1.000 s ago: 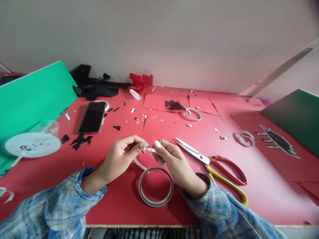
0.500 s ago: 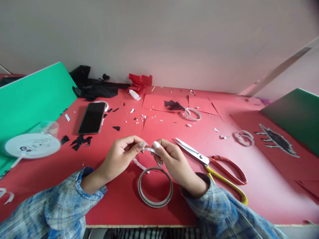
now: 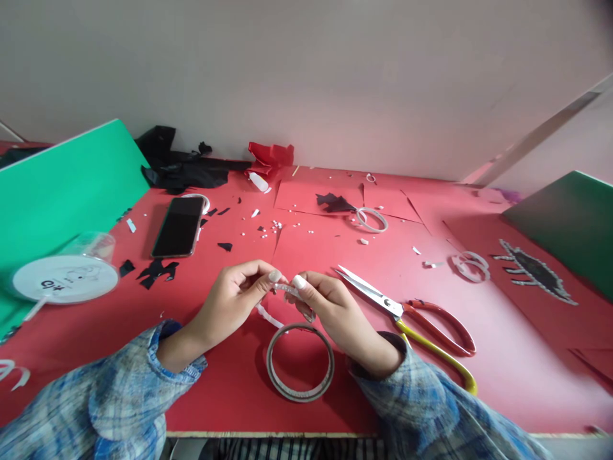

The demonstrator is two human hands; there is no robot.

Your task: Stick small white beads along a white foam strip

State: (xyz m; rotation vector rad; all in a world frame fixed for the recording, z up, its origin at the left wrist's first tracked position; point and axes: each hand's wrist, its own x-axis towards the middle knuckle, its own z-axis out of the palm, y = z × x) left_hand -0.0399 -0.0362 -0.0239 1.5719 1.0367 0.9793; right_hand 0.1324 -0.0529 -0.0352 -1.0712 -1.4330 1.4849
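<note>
Both hands meet over the near middle of the red table (image 3: 230, 390). My left hand (image 3: 234, 300) and my right hand (image 3: 330, 310) each pinch one end of a short white tape strip (image 3: 287, 291) between thumb and forefinger. A loose tail of the strip hangs down toward the table. Just below the hands lies a thin roll of double-sided tape (image 3: 300, 361), flat on the table. To the right of my right hand lie scissors (image 3: 412, 316) with red and yellow handles, blades partly apart.
A black phone (image 3: 178, 225) lies at the left, with black paper scraps (image 3: 156, 270) near it. A white round lid (image 3: 64, 278) sits on a green board (image 3: 57, 185). Other tape rings (image 3: 371, 218) lie farther back. A black cut-out figure (image 3: 534, 271) lies at the right.
The hands have stayed in place, with the fingertips drawn slightly closer together on the strip. Nothing else has moved.
</note>
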